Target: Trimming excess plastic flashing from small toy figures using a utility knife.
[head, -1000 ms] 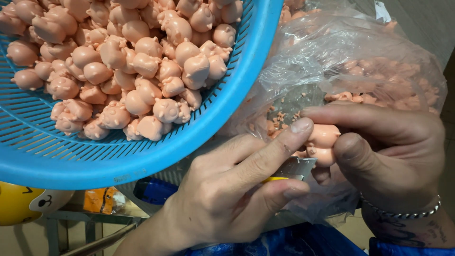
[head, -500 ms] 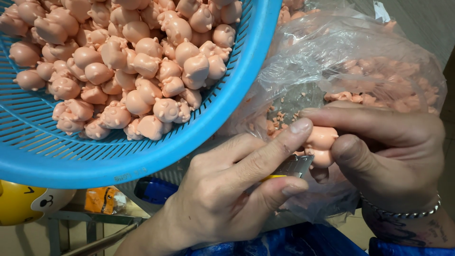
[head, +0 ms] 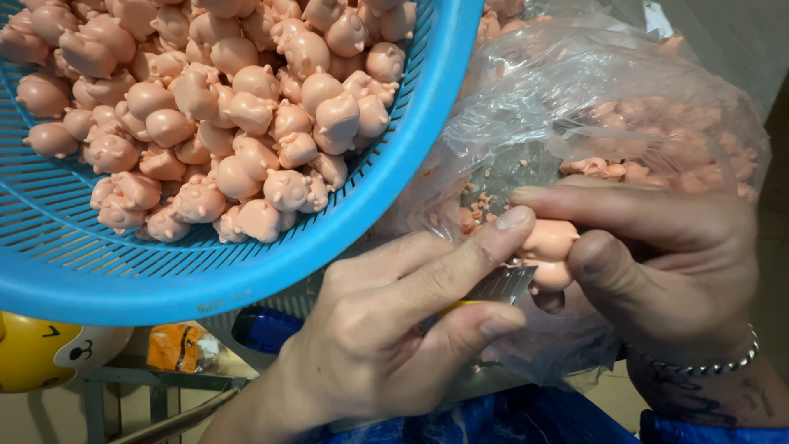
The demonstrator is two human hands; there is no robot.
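- Cluttered workbench setting is seen from above, with a blue surface [head: 526, 419] along the lower edge and a metal rack at lower left.
- Small pink pig figure [head: 549, 251] is pinched at centre right of the frame, just in front of a clear plastic bag [head: 608, 90].
- Right hand [head: 666, 271] is closed on the figure, thumb below and forefinger stretched over the top; a metal bracelet [head: 699, 362] is worn at the wrist.
- Left hand [head: 386, 337] is closed on a small blade [head: 501, 284] with a yellow handle barely visible; forefinger is laid along it, its tip touching the figure.
- Blade edge is held against the figure's underside; exact contact point is partly hidden by the fingers.
- Step judged in hand: excess material being trimmed off the figure, mid-cut. Pink scraps [head: 472, 210] are seen stuck inside the bag just behind.
- Next move is judged to call for a short controlled stroke away from the right thumb, with the figure turned as needed.
- Blue plastic basket [head: 411, 156] heaped with like pink pig figures [head: 246, 107] fills the upper left, tilted, its rim near the left hand.
- More pink pieces are visible through the bag at upper right.
- Yellow toy with a drawn face [head: 41, 353] and an orange packet [head: 177, 345] lie at lower left.
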